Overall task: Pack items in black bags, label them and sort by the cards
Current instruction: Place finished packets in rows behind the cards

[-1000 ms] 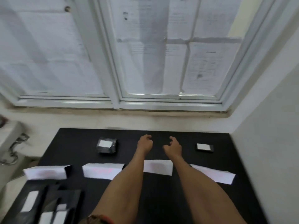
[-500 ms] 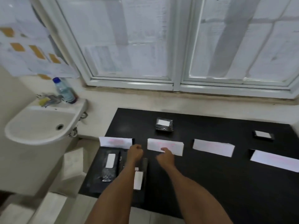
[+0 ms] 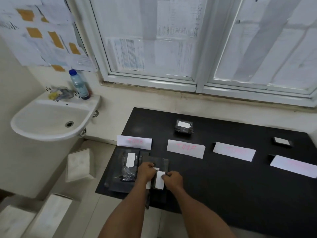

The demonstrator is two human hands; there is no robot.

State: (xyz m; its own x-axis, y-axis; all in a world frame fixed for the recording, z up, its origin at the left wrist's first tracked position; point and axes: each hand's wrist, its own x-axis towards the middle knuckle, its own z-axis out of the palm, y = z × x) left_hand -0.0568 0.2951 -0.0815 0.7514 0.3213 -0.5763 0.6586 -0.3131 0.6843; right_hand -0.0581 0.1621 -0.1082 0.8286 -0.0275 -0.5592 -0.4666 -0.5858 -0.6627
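Both hands are close together at the near left corner of the black table (image 3: 223, 194). The left hand (image 3: 146, 171) has its fingers curled tight on the top edge of a flat, shiny black bag (image 3: 159, 193). The right hand (image 3: 172, 179) pinches the side of the white label (image 3: 160, 180) that lies on that bag. The bag's near end hangs over the table edge and is partly hidden by the arms. Just left of the hands lies another flat bag (image 3: 127, 174), crinkly, with its own white sticker. Past the hands stand four white paper cards (image 3: 186, 148) in a row, with pink words too blurry to read (the last card is cut off at the right). Beyond the cards sit a lumpy packed bag (image 3: 183, 129) and, far to the right, a small black box (image 3: 282, 143), both with white labels. Far left of the hands are a round white sink (image 3: 49, 133), a blurry tap (image 3: 62, 94) and a clear bottle (image 3: 79, 85) with a blue cap. White boxes (image 3: 79, 164) sit on the floor below.
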